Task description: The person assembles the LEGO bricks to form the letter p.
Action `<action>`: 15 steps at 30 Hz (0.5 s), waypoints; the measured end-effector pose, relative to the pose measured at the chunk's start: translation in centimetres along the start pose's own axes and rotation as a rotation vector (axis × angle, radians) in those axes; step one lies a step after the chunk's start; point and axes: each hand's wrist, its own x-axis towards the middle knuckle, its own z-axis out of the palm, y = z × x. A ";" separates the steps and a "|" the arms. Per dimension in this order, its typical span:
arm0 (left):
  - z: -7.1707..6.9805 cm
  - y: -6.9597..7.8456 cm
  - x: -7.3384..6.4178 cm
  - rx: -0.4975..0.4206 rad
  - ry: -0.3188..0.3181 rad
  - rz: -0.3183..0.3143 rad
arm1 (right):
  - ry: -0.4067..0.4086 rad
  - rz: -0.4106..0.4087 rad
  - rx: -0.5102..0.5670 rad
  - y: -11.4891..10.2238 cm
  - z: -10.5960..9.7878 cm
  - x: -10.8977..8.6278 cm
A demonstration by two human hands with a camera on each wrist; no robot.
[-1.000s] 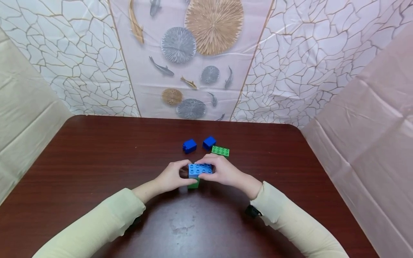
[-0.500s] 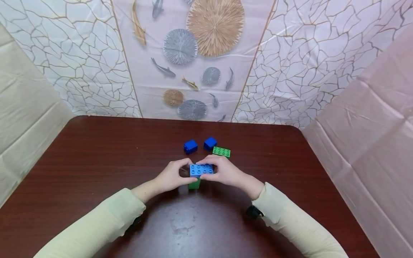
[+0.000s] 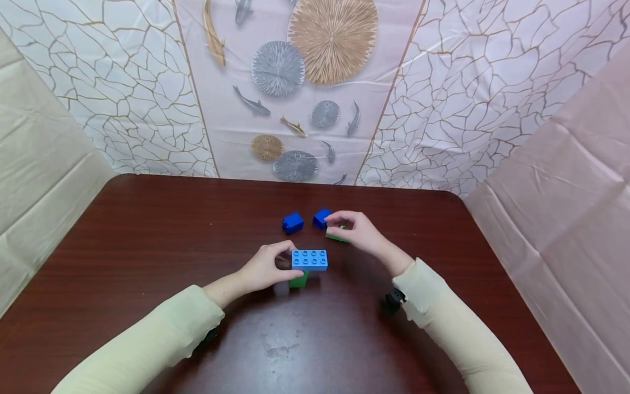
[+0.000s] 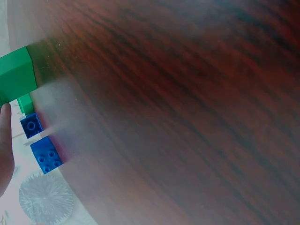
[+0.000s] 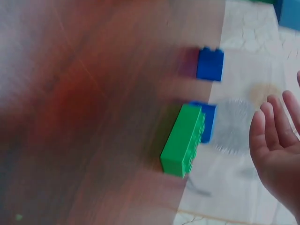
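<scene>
A light blue toy brick [image 3: 309, 260] with studs on top sits crosswise on a green brick [image 3: 298, 281], overhanging it to the right. My left hand [image 3: 261, 269] grips this stack at its left end, thumb in front and fingers behind. In the left wrist view, a finger [image 4: 5, 145] lies against the green brick [image 4: 18, 75]. Over a second, lying green brick [image 3: 336, 236] hovers my right hand [image 3: 363, 232], fingers curved and thumb apart. The right wrist view shows that green brick [image 5: 180, 138] whole, with the hand [image 5: 281, 159] off to its right.
Two dark blue bricks lie beyond the stack: a left one [image 3: 292, 222] and a right one [image 3: 321, 219] beside the lying green brick. The brown table [image 3: 197, 219] ends at a patterned cloth backdrop [image 3: 295, 109].
My right hand has let go of the light blue brick and moved up and right to the lying green brick. The left hand has kept its grip on the stack.
</scene>
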 end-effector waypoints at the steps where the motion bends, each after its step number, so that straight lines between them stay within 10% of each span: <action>1: 0.0 0.0 0.0 -0.004 -0.001 -0.002 | 0.012 0.014 -0.002 0.2 -0.2 0.4; 15: 0.1 -0.3 0.1 -0.009 -0.009 -0.017 | 0.008 0.157 -0.121 3.2 -0.6 4.7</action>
